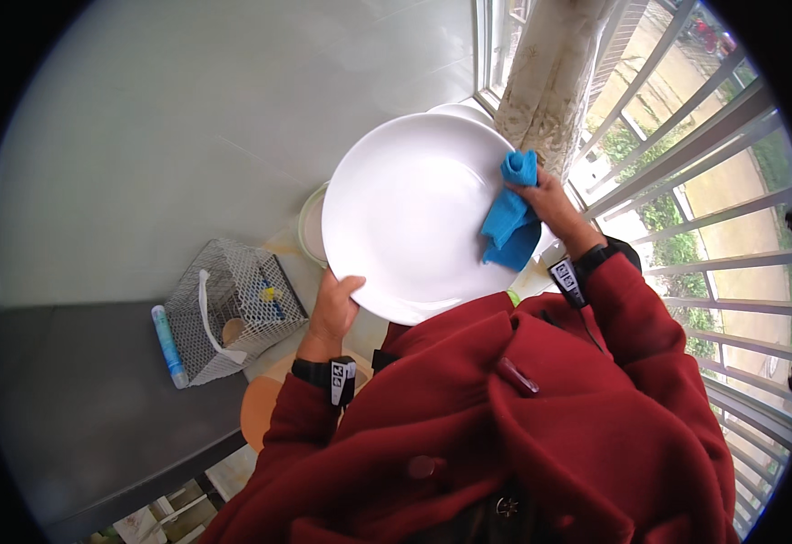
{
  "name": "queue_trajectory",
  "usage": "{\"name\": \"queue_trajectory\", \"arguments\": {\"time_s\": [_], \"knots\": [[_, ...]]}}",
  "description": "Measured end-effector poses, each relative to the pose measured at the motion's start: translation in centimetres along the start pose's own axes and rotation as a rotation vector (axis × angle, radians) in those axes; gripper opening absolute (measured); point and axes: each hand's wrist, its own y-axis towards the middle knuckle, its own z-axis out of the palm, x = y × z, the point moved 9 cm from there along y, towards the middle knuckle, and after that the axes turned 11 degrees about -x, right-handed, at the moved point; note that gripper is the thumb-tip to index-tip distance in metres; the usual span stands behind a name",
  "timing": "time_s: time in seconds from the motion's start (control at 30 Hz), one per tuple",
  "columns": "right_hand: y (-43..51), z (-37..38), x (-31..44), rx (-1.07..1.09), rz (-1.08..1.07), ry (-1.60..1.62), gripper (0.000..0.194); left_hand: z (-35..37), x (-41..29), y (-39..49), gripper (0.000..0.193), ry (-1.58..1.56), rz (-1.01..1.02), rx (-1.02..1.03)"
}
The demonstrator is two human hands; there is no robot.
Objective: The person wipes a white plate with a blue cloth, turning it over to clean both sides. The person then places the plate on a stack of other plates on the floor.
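A large round white plate (413, 217) is held up in front of me, its smooth inner face towards the camera. My left hand (335, 306) grips the rim at the lower left, the thumb over the edge. At the right rim, my right hand (546, 197) holds a blue cloth (509, 221), which hangs bunched over the edge and onto the plate's face. The fingers of both hands are partly hidden behind the plate or the cloth.
A wire mesh basket (195, 299) with small items stands on a dark tabletop (96, 408), beside a light blue tube (169, 347). Behind the plate are a green-rimmed container (311, 228) and another white dish (464, 111). A curtain (539, 88) and barred window lie to the right.
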Motion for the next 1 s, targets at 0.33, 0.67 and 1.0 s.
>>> {"name": "queue_trajectory", "arguments": {"time_s": [0.33, 0.67, 1.0], "knots": [[-5.1, 6.6, 22.0, 0.234, -0.945, -0.593, 0.035, 6.9, -11.9, 0.1, 0.046, 0.631, 0.27, 0.179], [-4.2, 2.4, 16.1, -0.034, -0.901, -0.414, 0.033, 7.1, -11.1, 0.6, 0.039, 0.672, 0.303, 0.068], [-3.2, 2.4, -0.7, -0.039, 0.105, 0.135, 0.042, -0.1, -7.0, 1.5, 0.041, 0.232, 0.188, -0.146]]}}
